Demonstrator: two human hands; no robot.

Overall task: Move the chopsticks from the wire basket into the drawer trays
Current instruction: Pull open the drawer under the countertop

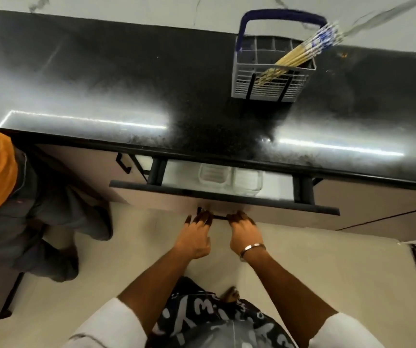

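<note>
Chopsticks (299, 55) stand bundled in wire basket (272, 69) on the black countertop (126, 96), leaning up-right, beyond and right of the drawer (227, 197). Right hand (243, 231) nearer; both it and left hand (196, 234) curl on the drawer handle (219, 217). Trays (229, 179) partly exposed.

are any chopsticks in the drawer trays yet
No, the two clear trays visible in the partly open drawer look empty, and the chopsticks stand bundled in the wire basket on the counter.
</note>
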